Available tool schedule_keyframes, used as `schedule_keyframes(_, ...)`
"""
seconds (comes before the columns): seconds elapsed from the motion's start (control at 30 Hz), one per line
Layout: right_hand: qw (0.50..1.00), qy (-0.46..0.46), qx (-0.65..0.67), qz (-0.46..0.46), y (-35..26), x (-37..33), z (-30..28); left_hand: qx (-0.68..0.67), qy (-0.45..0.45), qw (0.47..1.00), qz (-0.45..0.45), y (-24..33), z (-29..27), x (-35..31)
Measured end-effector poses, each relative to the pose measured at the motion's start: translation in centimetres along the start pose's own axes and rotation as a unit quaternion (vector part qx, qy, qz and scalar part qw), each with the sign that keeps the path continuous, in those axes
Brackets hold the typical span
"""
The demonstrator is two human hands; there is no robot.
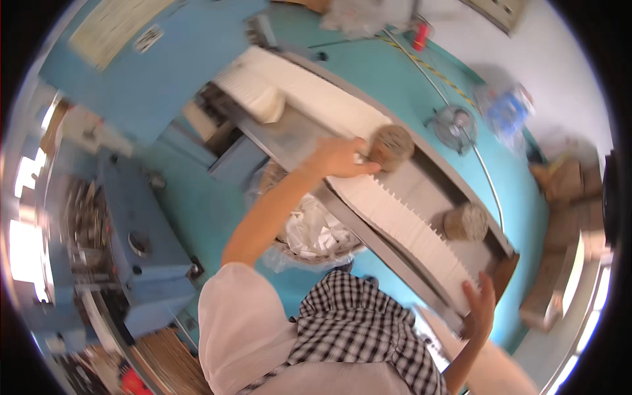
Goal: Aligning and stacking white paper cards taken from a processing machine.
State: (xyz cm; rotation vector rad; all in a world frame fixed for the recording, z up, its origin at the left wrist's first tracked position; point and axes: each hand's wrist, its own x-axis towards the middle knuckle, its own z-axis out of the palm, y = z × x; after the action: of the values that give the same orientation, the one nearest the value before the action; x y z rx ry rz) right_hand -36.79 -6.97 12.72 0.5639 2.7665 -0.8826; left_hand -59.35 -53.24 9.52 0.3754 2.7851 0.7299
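Observation:
My left hand [342, 158] reaches over a long metal tray. Its thumb and fingertips meet the edge of a brown, round block [395, 146]; motion blur hides whether they grip it. A row of thin white paper pieces [405, 220], packed on edge, runs along the tray between my hands. My right hand [482, 308] is beside this row's near end, its fingers raised and spread, with nothing in them. A second brown round block [466, 222] rests in the tray right of the row. Farther off, another white row [316, 99] ends beside the first block.
Below the tray stands a lined basket [316, 230] of white scraps. Blue machines [151, 237] are at left. A floor fan [455, 125], a bagged blue item [510, 112] and cardboard boxes [559, 243] line the right side. The tray's metal rim [447, 168] stands up.

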Motion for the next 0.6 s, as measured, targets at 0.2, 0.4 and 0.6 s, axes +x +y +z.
schedule_keyframes(0.2, 0.993, 0.093, -0.055, -0.046, 1.3, -6.0, 0.8, 0.034, -0.027, 0.994, 0.100, 3.2, 2.3, -5.9)
schedule_keyframes(0.4, 0.988, 0.133, -0.073, 0.024, -2.3, -3.9, 3.9, 0.051, -0.018, 0.995, 0.080, 6.6, 5.7, -5.5)
schedule_keyframes(0.6, 0.978, 0.176, -0.108, 0.036, -3.3, -3.1, 6.4, 0.036, 0.069, 0.992, 0.103, 7.6, 7.8, -4.2)
